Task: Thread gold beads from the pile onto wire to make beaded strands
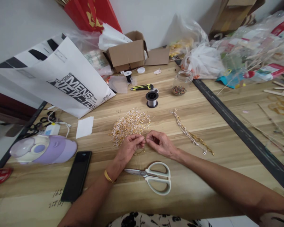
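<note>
My left hand (133, 143) is closed in a pinch at the near edge of a pile of small gold and clear beads (131, 124). A short strand of gold beads (140, 152) trails below its fingertips. Close beside it, my right hand (161, 143) is also pinched, its fingertips almost meeting the left ones; whatever lies between them is too small to make out. White-handled scissors (156, 177) lie slightly parted just below both hands. To the right rest gold and silver chains (190, 134), gathered at their far end.
Beyond the pile stand a wire spool (152, 99), a yellow-black utility knife (142, 87) and a jar of beads (181, 85). At left are a black phone (77, 176), a purple device (52, 149) and a white paper bag (68, 78). A dark strip (229, 118) crosses the right side.
</note>
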Demonstrator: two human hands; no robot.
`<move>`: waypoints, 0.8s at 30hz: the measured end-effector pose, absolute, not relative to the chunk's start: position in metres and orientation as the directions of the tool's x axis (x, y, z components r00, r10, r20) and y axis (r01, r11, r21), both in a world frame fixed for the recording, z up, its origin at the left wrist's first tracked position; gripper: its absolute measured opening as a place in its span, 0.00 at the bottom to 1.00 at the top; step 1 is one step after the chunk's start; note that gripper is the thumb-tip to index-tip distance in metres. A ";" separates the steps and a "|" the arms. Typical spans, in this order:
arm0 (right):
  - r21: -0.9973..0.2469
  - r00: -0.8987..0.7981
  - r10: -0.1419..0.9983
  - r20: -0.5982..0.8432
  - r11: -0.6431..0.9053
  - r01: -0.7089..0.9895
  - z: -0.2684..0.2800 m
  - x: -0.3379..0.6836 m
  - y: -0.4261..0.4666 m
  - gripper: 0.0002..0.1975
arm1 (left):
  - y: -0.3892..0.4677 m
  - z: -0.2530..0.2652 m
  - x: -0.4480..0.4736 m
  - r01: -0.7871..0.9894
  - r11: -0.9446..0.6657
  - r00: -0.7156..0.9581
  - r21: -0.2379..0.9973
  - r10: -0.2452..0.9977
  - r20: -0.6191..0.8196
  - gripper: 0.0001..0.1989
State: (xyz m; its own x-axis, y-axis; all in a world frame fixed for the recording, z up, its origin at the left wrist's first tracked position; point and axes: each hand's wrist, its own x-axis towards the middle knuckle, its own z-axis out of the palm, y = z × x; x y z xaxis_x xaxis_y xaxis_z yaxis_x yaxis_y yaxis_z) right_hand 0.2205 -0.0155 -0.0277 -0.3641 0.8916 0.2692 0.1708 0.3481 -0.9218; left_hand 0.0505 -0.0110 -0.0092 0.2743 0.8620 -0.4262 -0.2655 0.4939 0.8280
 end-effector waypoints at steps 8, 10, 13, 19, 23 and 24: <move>-0.926 -0.348 0.898 0.268 0.339 0.163 -0.029 0.221 -0.016 0.06 | -0.013 -0.013 0.051 -0.210 0.451 0.242 0.867 0.883 -0.401 0.12; -0.926 -0.349 0.897 0.271 0.342 0.161 -0.029 0.221 -0.015 0.06 | -0.013 -0.014 0.049 -0.172 0.413 0.240 0.895 0.898 -0.368 0.10; -0.926 -0.345 0.898 0.273 0.343 0.160 -0.029 0.221 -0.015 0.06 | -0.013 -0.013 0.048 -0.086 0.326 0.241 0.941 0.924 -0.298 0.08; -0.927 -0.345 0.901 0.264 0.335 0.165 -0.029 0.222 -0.015 0.07 | -0.015 -0.005 0.049 0.053 0.239 0.207 0.970 0.947 -0.244 0.08; -0.926 -0.349 0.897 0.271 0.343 0.161 -0.030 0.222 -0.015 0.07 | -0.016 0.001 0.050 0.110 0.208 0.204 0.972 0.952 -0.227 0.08; -0.923 -0.349 0.895 0.277 0.348 0.161 -0.030 0.222 -0.015 0.07 | -0.016 0.001 0.050 0.119 0.204 0.203 0.972 0.953 -0.225 0.08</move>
